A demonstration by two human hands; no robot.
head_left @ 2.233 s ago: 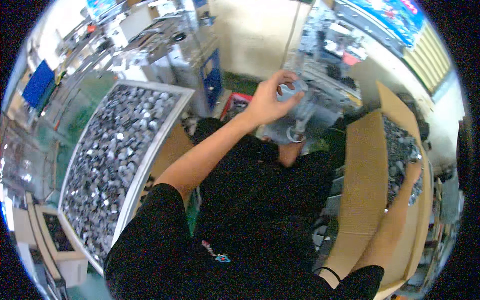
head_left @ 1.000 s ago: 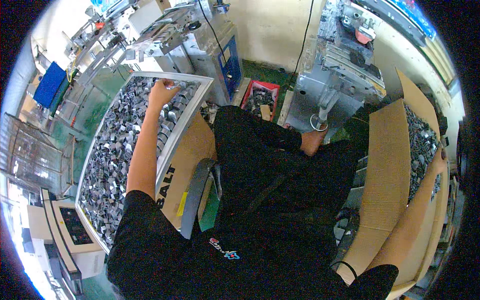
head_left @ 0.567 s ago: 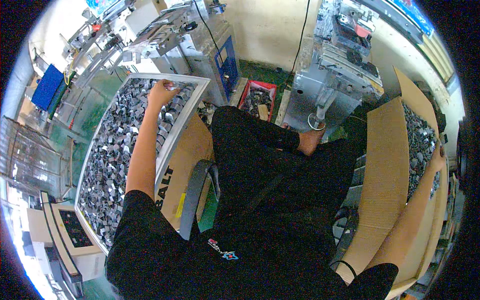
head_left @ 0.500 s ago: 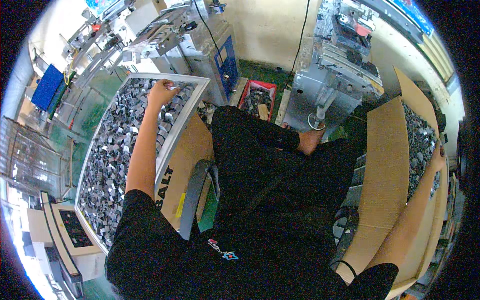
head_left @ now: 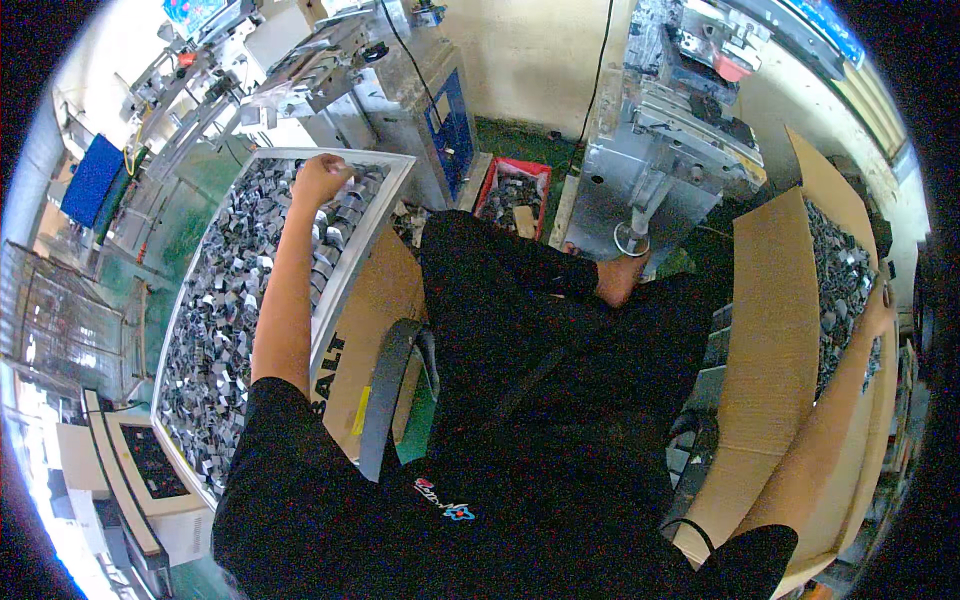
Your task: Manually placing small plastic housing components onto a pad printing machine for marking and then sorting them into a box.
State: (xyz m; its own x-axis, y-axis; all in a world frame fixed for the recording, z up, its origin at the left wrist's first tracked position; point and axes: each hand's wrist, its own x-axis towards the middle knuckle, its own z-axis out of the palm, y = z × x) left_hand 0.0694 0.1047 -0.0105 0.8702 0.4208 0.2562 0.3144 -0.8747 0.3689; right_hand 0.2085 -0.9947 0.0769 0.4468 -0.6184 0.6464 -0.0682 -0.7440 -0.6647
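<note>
On my left, a shallow pale-rimmed tray [head_left: 385, 200] is filled with small curved grey metal pieces [head_left: 225, 285]. Several of them form a neat row [head_left: 330, 245] along its right side. At the far end of that row, my left hand [head_left: 320, 181] is closed, fingertips pinched together; whatever they hold is too small to make out. To my right, a tall open carton [head_left: 770, 310] contains a heap of similar dark grey pieces [head_left: 842, 275]. My right hand [head_left: 879, 305] is at the carton's far right side, beside the heap, its fingers hard to see.
A cardboard box [head_left: 385, 290] stands under the tray. Ahead, a red bin [head_left: 516, 200] of scrap sits on the floor between two metal machines, a left one [head_left: 405, 110] and a right one [head_left: 640, 190]. My bare foot [head_left: 620, 278] is near the right machine's ring.
My left hand has turned slightly and its fingers have drawn in above the row. My right hand stays at the carton's side. The whole view has shifted a little.
</note>
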